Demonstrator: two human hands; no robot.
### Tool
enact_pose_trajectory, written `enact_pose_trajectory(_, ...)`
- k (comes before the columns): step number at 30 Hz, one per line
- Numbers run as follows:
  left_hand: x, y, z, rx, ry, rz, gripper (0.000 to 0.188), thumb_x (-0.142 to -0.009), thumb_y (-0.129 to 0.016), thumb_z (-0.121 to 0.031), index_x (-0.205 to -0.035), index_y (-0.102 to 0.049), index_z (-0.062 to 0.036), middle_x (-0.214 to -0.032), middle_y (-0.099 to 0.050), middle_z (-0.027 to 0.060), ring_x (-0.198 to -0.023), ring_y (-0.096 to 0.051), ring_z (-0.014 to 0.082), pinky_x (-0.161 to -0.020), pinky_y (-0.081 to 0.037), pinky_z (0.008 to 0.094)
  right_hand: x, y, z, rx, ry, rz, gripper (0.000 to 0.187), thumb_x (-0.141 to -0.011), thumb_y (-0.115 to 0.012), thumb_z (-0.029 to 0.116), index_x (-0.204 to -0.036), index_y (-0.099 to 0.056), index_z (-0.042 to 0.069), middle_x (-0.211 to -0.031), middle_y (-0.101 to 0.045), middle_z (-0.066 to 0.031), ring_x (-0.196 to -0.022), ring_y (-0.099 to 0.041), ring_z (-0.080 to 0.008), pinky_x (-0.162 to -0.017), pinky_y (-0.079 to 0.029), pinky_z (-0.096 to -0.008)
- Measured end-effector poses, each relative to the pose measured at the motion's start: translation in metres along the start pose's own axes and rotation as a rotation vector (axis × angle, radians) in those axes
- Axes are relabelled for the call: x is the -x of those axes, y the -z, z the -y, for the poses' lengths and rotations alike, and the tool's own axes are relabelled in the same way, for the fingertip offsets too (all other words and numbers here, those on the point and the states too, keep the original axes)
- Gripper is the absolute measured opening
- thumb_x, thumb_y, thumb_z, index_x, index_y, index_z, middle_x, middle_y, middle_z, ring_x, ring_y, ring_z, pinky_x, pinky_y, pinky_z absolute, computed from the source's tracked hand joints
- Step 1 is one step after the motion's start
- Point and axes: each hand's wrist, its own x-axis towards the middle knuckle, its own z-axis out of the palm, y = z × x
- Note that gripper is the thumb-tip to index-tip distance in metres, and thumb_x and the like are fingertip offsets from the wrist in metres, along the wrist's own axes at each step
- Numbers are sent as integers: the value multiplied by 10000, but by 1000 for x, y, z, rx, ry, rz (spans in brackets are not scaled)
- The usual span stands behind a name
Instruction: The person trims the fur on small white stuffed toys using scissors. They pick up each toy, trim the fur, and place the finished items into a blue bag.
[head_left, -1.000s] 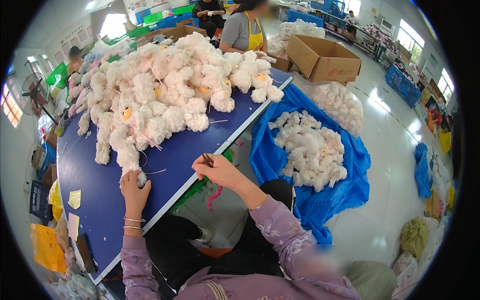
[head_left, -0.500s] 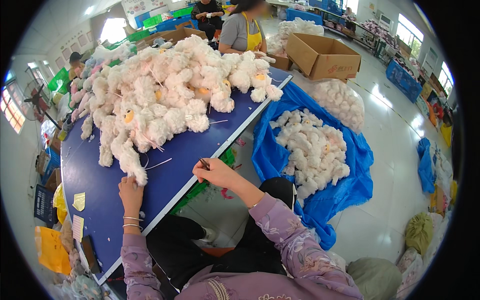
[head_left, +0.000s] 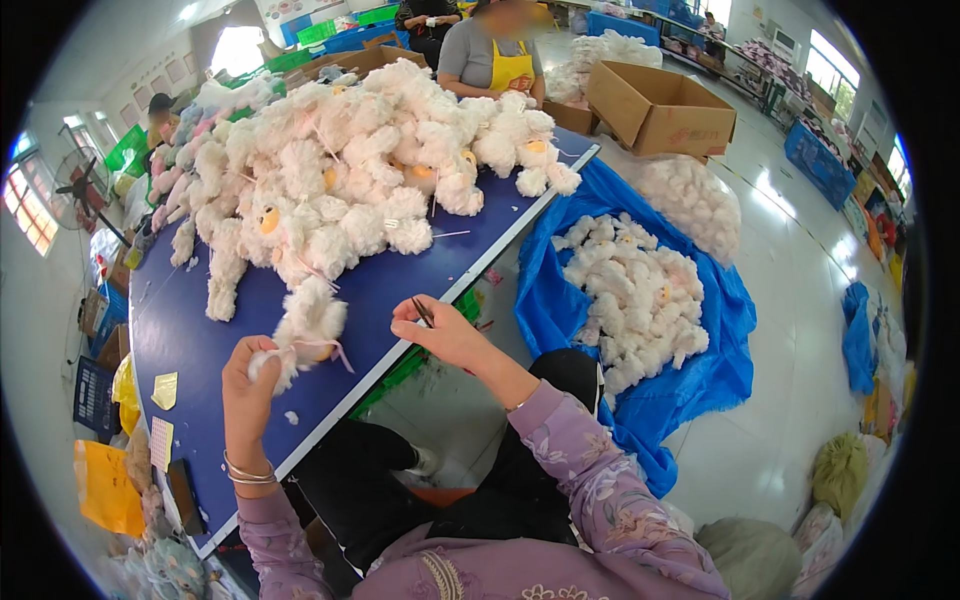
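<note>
A white fluffy plush toy [head_left: 312, 318] with a pink ribbon hangs from my left hand [head_left: 248, 388], whose fingers are closed on one end of it at the table's near side. A bit of its yellow-orange face shows low on the toy. Over the table's right edge, my right hand [head_left: 445, 338] is closed around a slim dark pointed tool [head_left: 423, 312], perhaps tweezers; its lower part is hidden in the palm. Beyond both hands lies a big heap of similar white plush toys [head_left: 350, 165] on the blue tabletop [head_left: 215, 400].
On the floor to the right, a blue sack [head_left: 735, 345] holds more white plush toys. Behind it are a clear bag of white pieces [head_left: 690, 200] and a cardboard box [head_left: 690, 125]. A person in a yellow apron [head_left: 512, 70] sits across the table.
My left hand has drawn one plush toy out of the heap toward me and lifted it. My right hand has shifted slightly, still holding the dark tool.
</note>
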Motion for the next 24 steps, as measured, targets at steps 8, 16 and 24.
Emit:
enact_pose_trajectory(8, -4, -23, -34, 259, -2, 162, 99, -845, -564, -48, -939, -593, -37, -780, -581, -15, -657, -517, 40, -568, -409, 188, 9, -4, 12, -321, -100, 390, 305, -890, -621, 249, -1111, -521, 63, -810, -525, 8, -695, -483, -66, -595, -388, -213)
enact_pose_trajectory(16, -33, -66, -48, 706, 41, -96, 137, -901, -523, -100, -1006, -573, -28, -775, -597, 22, -588, -541, 78, -480, -403, 201, 11, 0, -1, -660, -115, 590, 330, -878, -557, 305, -1124, -508, 91, -678, -392, 57, -476, -268, -23, -442, -211, -200)
enact_pose_trajectory(24, -56, -82, -27, 976, -36, -102, 216, -922, -530, -139, -1101, -567, -23, -931, -632, 46, -714, -592, 88, -566, -456, 210, 15, -7, 9, -725, -33, 341, 711, -796, -743, 316, -1326, -372, 22, -1002, -537, -21, -775, -550, -84, -677, -469, -236)
